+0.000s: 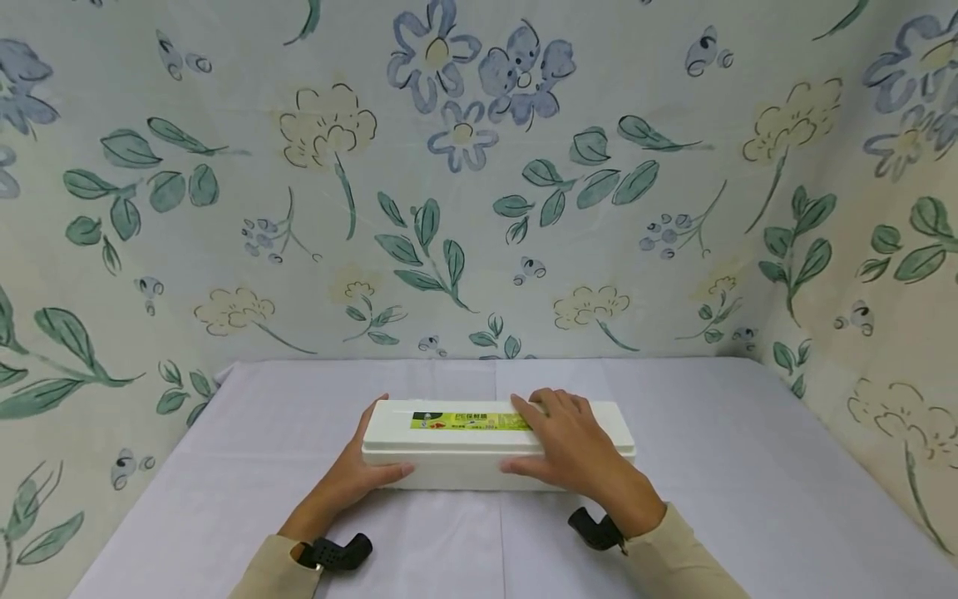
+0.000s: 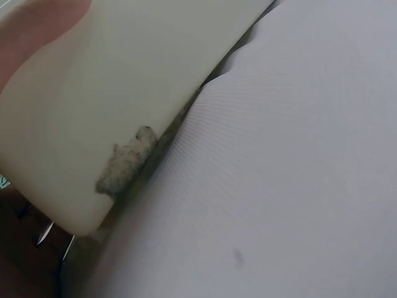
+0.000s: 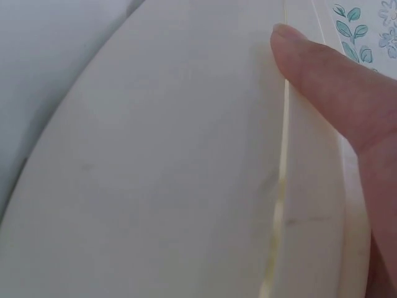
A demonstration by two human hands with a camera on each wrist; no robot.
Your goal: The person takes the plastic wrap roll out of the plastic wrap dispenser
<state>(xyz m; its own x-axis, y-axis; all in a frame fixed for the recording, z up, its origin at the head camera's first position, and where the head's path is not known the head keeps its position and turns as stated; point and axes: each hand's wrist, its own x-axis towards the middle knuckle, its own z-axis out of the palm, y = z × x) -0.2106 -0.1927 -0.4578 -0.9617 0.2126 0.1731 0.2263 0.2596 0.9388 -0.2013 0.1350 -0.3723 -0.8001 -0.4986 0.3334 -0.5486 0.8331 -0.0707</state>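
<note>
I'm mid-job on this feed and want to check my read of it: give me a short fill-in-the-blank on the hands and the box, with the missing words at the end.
1. The printed label is on the ____ face of the white box.
2. The left hand grips the box's ____ end.
3. The right hand has its ____ against the box's front side.
4. A black device is worn at each ____.

Missing words: top; left; thumb; wrist
</note>
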